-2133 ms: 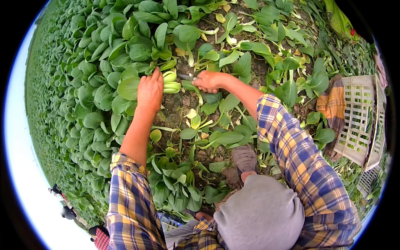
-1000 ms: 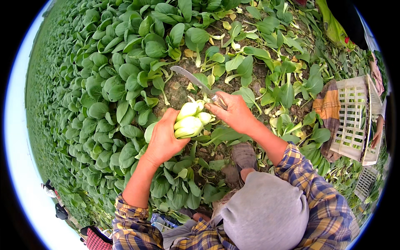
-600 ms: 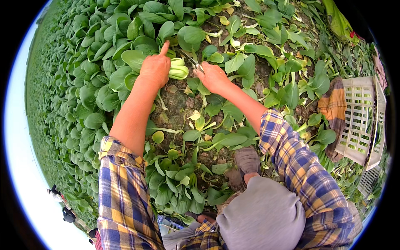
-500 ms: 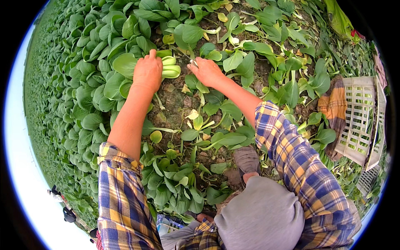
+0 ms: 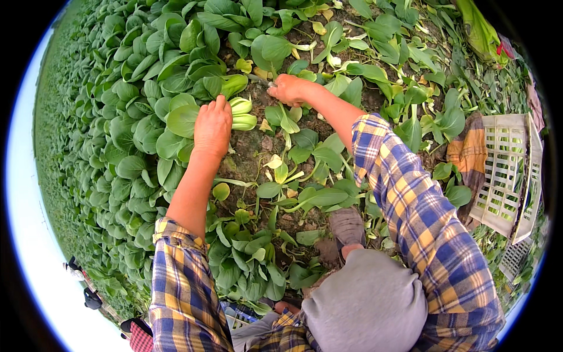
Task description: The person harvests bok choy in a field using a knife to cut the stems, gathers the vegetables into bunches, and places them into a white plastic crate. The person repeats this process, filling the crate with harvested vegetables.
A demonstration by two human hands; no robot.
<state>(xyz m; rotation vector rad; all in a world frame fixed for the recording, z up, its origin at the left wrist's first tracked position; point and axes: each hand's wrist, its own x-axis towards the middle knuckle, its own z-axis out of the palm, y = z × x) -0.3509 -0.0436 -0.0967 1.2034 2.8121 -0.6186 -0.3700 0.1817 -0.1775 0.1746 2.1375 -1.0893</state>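
Note:
My left hand (image 5: 213, 124) is closed around a bok choy (image 5: 241, 114), its pale green stalks pointing right and its broad leaves to the left. Just beyond it, a second bok choy (image 5: 234, 84) leans out from the edge of the dense row. In my right hand (image 5: 291, 90) is a slim knife (image 5: 258, 78), mostly covered by the fingers. Its thin blade reaches left, close to the base of that second plant; whether it touches, I cannot tell.
Standing bok choy (image 5: 126, 138) fills the left side. Cut leaves (image 5: 322, 196) litter the soil, with a pile of bok choy (image 5: 246, 261) near my legs. At right stands a white plastic crate (image 5: 498, 170) beside an orange-brown cloth (image 5: 467, 146). A green bag (image 5: 478, 26) lies far right. People (image 5: 92, 298) show at lower left.
My left hand has drawn nearer to me with the bok choy, uncovering the second plant's base. My right hand has shifted slightly farther away, and the knife blade now points at that base.

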